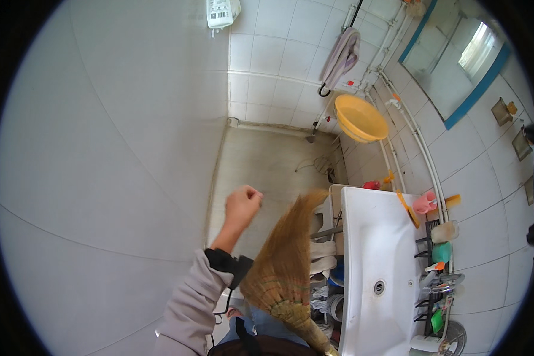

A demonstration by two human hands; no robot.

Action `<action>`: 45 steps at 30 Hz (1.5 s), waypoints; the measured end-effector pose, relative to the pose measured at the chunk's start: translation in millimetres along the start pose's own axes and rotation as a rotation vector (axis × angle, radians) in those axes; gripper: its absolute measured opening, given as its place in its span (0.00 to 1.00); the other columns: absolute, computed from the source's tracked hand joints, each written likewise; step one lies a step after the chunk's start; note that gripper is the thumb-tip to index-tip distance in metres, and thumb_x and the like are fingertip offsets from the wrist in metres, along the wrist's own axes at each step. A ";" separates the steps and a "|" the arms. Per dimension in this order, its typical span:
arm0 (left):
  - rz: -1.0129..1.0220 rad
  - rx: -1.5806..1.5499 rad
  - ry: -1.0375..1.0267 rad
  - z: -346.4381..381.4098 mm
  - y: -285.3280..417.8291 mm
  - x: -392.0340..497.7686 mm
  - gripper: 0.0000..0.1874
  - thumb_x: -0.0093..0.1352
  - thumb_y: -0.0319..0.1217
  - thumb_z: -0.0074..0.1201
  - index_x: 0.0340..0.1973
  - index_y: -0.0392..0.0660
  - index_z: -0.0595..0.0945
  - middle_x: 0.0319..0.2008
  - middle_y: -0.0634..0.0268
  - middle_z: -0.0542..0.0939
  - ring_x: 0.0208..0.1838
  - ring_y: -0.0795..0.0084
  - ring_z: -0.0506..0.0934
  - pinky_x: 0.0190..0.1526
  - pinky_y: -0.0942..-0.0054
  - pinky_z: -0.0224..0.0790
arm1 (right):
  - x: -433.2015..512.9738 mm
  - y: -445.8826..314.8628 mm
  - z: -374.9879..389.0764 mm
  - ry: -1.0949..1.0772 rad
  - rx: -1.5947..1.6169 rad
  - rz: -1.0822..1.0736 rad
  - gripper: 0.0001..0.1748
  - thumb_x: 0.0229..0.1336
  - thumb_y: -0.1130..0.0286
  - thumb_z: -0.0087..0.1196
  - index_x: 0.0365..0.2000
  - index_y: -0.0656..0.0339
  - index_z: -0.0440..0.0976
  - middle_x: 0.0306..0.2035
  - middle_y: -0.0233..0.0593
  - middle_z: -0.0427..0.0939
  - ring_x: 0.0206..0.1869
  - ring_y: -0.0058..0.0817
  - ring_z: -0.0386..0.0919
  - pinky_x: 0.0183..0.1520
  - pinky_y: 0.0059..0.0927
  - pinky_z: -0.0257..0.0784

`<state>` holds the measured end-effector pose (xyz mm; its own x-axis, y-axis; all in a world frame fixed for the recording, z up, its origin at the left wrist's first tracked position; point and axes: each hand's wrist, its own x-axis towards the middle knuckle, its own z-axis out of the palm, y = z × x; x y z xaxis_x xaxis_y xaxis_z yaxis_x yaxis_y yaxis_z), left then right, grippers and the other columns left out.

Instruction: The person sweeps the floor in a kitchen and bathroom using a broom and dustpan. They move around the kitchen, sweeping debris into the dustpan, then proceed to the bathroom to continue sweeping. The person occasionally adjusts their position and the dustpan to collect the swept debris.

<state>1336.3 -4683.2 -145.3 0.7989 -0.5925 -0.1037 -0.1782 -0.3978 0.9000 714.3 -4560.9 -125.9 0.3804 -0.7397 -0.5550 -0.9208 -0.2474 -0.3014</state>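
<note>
My left hand [242, 205] is raised over the floor, its fingers curled in and nothing visible in them. A black strap with a small box [229, 265] sits on that wrist, and a cable hangs from it. To the right of the forearm stands a straw broom [285, 262], its bristles pointing up and away from me. The broom's bound neck [311, 331] runs out at the bottom edge, close to the washbasin. My right hand is out of view, so what grips the broom is hidden.
A white washbasin [365, 240] lines the right side, with cups and bottles along its back. Cloths and a bucket [336, 307] are underneath. Ahead, a yellow plastic basin [360, 118] hangs near pipes, beside a towel [342, 55]. A smooth pale wall [115, 155] rises at left.
</note>
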 end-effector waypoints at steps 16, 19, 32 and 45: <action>-0.214 -0.580 0.326 -89.5 -50.0 9.5 0.09 0.65 0.32 0.57 0.31 0.38 0.80 0.22 0.68 0.77 0.19 0.84 0.67 0.16 0.83 0.56 | 11.1 -3.3 12.9 0.011 0.096 0.104 0.15 0.44 0.68 0.57 0.35 0.61 0.71 0.24 0.52 0.75 0.26 0.49 0.74 0.30 0.40 0.69; -0.195 -0.616 0.365 -95.1 -61.4 8.5 0.10 0.64 0.33 0.58 0.31 0.37 0.80 0.21 0.68 0.75 0.19 0.84 0.66 0.17 0.83 0.56 | 17.9 -2.6 19.0 0.000 0.172 0.136 0.11 0.47 0.71 0.57 0.33 0.62 0.71 0.23 0.49 0.75 0.26 0.40 0.76 0.30 0.36 0.70; -0.326 -0.282 -0.514 -12.7 -78.2 -5.6 0.18 0.63 0.38 0.58 0.46 0.45 0.80 0.27 0.68 0.79 0.25 0.83 0.69 0.22 0.81 0.59 | 19.3 0.9 4.4 -0.022 0.116 0.000 0.18 0.50 0.57 0.61 0.33 0.59 0.72 0.26 0.52 0.77 0.29 0.46 0.77 0.33 0.39 0.70; -0.252 -0.328 -0.217 18.8 -89.6 23.7 0.09 0.63 0.33 0.54 0.35 0.41 0.81 0.27 0.65 0.80 0.19 0.78 0.71 0.19 0.77 0.64 | 29.9 -6.6 5.6 -0.083 0.238 -0.010 0.14 0.50 0.64 0.63 0.34 0.58 0.72 0.27 0.48 0.77 0.29 0.40 0.77 0.33 0.35 0.71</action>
<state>1360.3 -4674.7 -236.3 0.6491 -0.6528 -0.3906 0.2248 -0.3260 0.9183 732.2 -4577.8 -144.8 0.4043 -0.6817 -0.6098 -0.8747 -0.0933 -0.4757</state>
